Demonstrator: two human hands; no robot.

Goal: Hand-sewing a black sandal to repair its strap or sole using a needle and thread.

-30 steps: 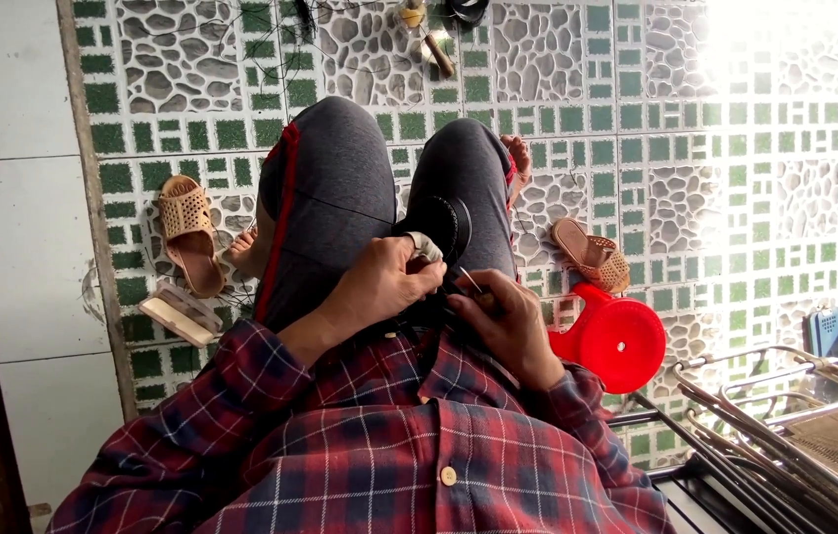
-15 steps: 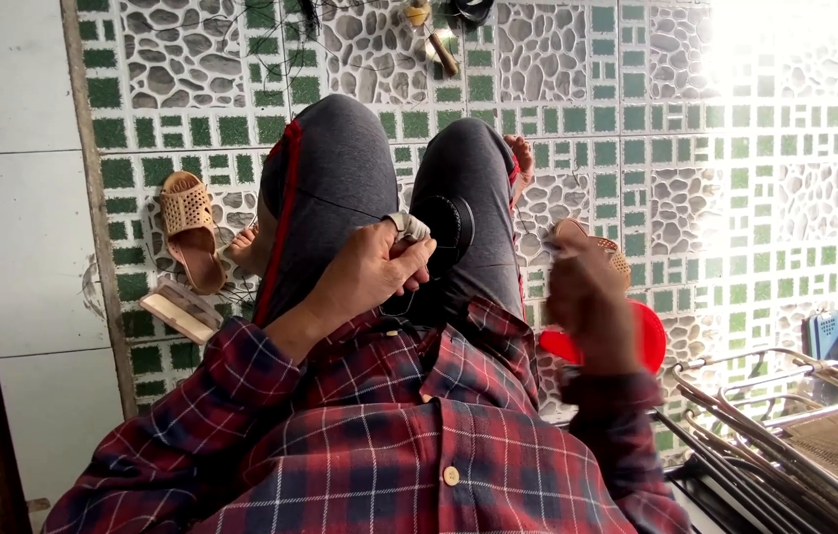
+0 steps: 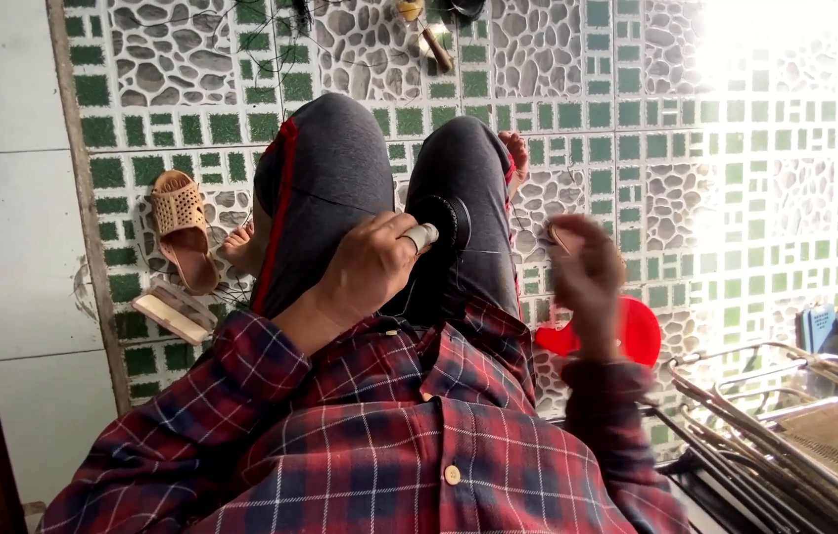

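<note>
I sit with my knees up in grey trousers (image 3: 340,168), wearing a red plaid shirt. My left hand (image 3: 370,269) rests on my lap and grips a black round spool (image 3: 451,222) by its short silver shaft (image 3: 421,237). My right hand (image 3: 587,277) is raised off to the right, blurred, with its fingers pinched together. A thin thread (image 3: 498,251) runs from the spool toward that hand.
A tan sandal (image 3: 182,235) and a small wooden block (image 3: 172,314) lie on the tiled floor at left. A red plastic stool (image 3: 632,331) sits below my right hand. A metal wire rack (image 3: 785,425) fills the lower right. Small tools (image 3: 431,42) lie beyond my knees.
My right hand left the spool in my lap and swung out to the right and upward, drawing the thread with it. My left hand kept hold of the spool.
</note>
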